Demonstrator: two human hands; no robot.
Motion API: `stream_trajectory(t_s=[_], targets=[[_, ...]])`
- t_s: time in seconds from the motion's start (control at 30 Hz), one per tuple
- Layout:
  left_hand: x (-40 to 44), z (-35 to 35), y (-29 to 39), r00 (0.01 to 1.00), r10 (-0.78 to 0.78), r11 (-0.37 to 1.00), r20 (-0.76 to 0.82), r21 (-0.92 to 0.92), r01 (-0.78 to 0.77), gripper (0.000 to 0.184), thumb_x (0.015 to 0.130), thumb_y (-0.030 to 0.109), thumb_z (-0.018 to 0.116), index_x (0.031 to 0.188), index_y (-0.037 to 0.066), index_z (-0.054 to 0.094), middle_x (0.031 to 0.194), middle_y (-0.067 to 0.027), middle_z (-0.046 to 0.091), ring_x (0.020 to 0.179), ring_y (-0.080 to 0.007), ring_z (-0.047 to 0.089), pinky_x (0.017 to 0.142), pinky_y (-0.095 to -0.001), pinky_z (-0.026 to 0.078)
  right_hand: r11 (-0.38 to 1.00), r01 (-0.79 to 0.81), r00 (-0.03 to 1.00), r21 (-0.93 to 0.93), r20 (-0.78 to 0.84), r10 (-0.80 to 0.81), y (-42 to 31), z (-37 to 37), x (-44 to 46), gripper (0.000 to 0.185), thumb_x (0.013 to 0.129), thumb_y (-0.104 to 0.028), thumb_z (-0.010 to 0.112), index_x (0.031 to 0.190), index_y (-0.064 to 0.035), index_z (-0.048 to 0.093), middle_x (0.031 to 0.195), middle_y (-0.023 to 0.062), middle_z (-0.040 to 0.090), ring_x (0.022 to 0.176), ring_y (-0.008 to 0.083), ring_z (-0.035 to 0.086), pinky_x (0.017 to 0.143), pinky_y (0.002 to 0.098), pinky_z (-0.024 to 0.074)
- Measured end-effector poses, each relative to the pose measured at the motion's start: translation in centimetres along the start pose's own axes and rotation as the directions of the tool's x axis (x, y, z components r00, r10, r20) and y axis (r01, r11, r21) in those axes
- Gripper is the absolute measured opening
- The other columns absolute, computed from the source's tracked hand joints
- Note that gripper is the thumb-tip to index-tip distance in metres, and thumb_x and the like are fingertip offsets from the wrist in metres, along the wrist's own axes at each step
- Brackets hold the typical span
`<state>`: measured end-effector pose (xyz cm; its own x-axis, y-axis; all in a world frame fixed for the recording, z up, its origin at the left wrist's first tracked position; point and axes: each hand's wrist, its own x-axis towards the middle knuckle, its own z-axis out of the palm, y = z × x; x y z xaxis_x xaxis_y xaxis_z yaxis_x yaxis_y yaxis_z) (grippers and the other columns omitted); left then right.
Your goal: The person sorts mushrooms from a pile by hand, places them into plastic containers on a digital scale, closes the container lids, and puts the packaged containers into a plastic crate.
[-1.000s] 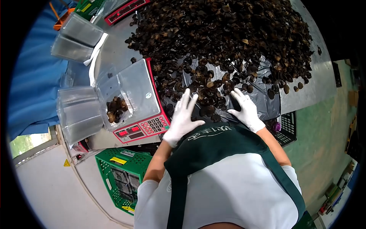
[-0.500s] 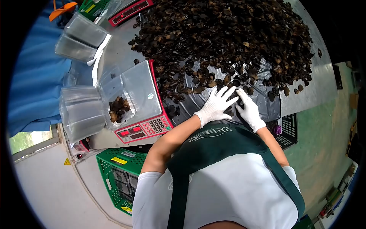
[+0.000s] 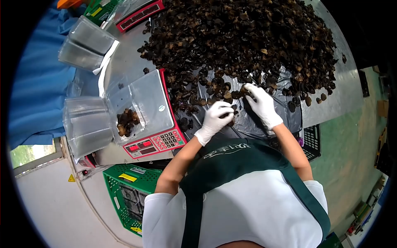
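My left hand (image 3: 215,120), in a white glove, is curled around a few dark wood ear mushrooms (image 3: 231,122), which show at its fingertips. Up and to the right, my right hand (image 3: 262,106), gloved too, has its thumb and fingers apart, with the fingertips at the loose pieces on the near edge of the pile. Both hands are over a black plastic sheet (image 3: 248,120). The big pile of wood ear mushrooms (image 3: 240,37) spreads beyond them over the metal table (image 3: 331,99).
To the left stands a red scale (image 3: 155,99), with an open clear plastic box (image 3: 138,109) on it holding some mushrooms. Stacked clear boxes (image 3: 87,126) stand beside it. A second scale (image 3: 140,15) is farther back. A green crate (image 3: 113,186) and a black crate (image 3: 313,142) sit below table height.
My left hand has drawn back and left, its spread fingers now curled around some mushrooms. My right hand has moved slightly forward and left, away from the left one.
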<state>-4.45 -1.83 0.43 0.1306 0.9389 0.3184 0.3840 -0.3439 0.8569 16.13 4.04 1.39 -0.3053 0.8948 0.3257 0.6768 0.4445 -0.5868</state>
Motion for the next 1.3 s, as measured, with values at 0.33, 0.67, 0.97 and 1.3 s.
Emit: stream_trajectory(t_s=[0.33, 0.67, 0.97, 1.3], targets=[[0.4, -15.5, 6.5, 0.764, -0.265, 0.964, -0.589, -0.135, 0.231, 0.015, 0.078, -0.004, 0.070, 0.092, 0.001, 0.070, 0.106, -0.0098, 0.067, 0.100, -0.0185, 0.061, 0.091, -0.0313, 0.047, 0.957, 0.214, 0.942, -0.196, 0.302, -0.149, -0.1, 6.6, 5.0, 0.032, 0.071, -0.008, 0.062, 0.102, -0.0093, 0.068, 0.112, 0.0088, 0.065, 0.091, 0.0288, 0.060, 0.075, 0.0372, 0.0527], [-6.3, -30.7, -1.0, 0.909, -0.057, 0.561, -0.414, 0.739, 0.372, 0.015, 0.078, 0.010, 0.073, 0.093, 0.006, 0.070, 0.116, -0.0068, 0.064, 0.105, -0.0242, 0.056, 0.094, -0.0347, 0.044, 0.971, -0.187, 0.979, 0.146, 0.111, 0.172, 2.7, 3.6, 4.1, 0.021, 0.088, -0.020, 0.064, 0.103, -0.0058, 0.067, 0.099, 0.0147, 0.068, 0.092, 0.0326, 0.066, 0.078, 0.0366, 0.0521], [-2.7, -28.0, -0.3, 0.957, 0.019, 0.507, -0.289, 0.828, 0.240, 0.034, 0.078, 0.020, 0.073, 0.109, 0.008, 0.066, 0.121, -0.0104, 0.061, 0.110, -0.0301, 0.055, 0.097, -0.0396, 0.043, 0.983, 0.091, 0.914, -0.159, 0.405, -0.019, 0.2, 4.1, 4.5, 0.035, 0.076, -0.016, 0.069, 0.110, -0.0117, 0.065, 0.126, 0.0073, 0.058, 0.103, 0.0305, 0.059, 0.082, 0.0394, 0.0526], [-4.8, -33.4, 2.0, 0.662, -0.138, 0.857, -0.737, 0.246, 0.453, 0.035, 0.096, 0.029, 0.056, 0.115, 0.001, 0.065, 0.121, -0.0119, 0.063, 0.114, -0.0223, 0.058, 0.100, -0.0323, 0.041, 0.913, -0.312, 0.945, 0.262, 0.186, 0.269, 2.4, 0.7, 3.4, 0.026, 0.084, -0.017, 0.070, 0.102, 0.0013, 0.066, 0.117, 0.0114, 0.066, 0.083, 0.0108, 0.062, 0.077, 0.0247, 0.0489]])
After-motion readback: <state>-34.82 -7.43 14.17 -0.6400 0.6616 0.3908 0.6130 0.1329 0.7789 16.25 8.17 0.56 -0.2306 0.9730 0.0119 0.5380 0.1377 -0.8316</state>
